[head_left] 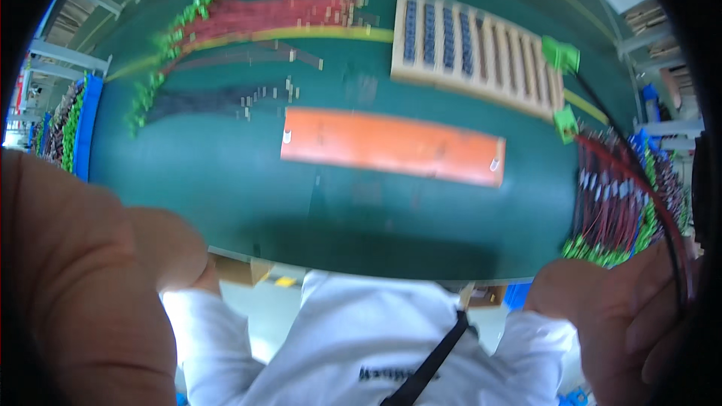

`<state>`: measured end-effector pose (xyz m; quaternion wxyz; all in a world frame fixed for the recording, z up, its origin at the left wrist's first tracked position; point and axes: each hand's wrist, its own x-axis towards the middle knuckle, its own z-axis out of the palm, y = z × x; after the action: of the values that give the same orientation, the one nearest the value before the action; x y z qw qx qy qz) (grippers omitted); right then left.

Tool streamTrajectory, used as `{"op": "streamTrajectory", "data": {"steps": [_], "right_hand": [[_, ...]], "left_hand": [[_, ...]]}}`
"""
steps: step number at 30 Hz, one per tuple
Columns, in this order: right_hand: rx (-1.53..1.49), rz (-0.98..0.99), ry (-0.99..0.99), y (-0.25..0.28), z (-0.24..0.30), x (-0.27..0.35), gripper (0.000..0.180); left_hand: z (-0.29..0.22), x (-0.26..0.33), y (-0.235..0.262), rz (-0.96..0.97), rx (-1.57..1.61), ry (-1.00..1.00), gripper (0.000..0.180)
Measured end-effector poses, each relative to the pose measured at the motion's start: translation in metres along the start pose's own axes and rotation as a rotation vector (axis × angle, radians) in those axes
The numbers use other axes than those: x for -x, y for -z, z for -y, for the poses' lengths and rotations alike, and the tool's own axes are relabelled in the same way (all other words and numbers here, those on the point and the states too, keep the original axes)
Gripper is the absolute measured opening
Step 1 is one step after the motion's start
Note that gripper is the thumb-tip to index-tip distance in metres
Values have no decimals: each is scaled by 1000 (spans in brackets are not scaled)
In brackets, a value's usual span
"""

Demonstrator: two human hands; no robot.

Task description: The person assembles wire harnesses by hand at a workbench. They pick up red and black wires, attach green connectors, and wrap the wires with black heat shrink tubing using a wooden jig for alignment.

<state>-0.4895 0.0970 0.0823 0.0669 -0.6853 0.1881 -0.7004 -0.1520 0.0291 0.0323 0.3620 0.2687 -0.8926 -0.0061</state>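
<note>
Red and black cables [663, 210] with green connectors [562, 54], right side of frame, run to right hand [620, 316], lower right. Left hand [94, 278], lower left. Cannot tell either hand's grip.

My green table [233, 180]: red wires [259, 19] far left, black wires [199, 102] just nearer me, both green-ended. Slotted tray [432, 80] far right, slightly askew. Orange board [391, 146] at middle, nearer me.
</note>
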Motion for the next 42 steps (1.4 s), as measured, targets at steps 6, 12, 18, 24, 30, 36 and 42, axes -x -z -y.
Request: {"op": "streamTrajectory", "data": {"steps": [6,12,18,24,30,36,42], "right_hand": [[-97,-43,65,16,-15,-63,38],[-150,-83,166,28,-34,-61,34],[-163,-91,148,28,-45,-32,30],[-179,-66,165,31,-41,-26,28],[-194,-46,156,32,-38,-23,27],[-253,-34,160,31,-41,-15,28],[-356,49,47,18,-49,-4,30]], "left_hand": [[15,-12,44,124,-74,94,69],[17,-17,40,187,-123,84,66],[20,-6,33,235,-138,96,63],[17,-1,28,225,-148,68,60],[15,9,26,227,-154,91,57],[16,10,24,239,-182,85,54],[17,14,23,172,-179,99,51]]}}
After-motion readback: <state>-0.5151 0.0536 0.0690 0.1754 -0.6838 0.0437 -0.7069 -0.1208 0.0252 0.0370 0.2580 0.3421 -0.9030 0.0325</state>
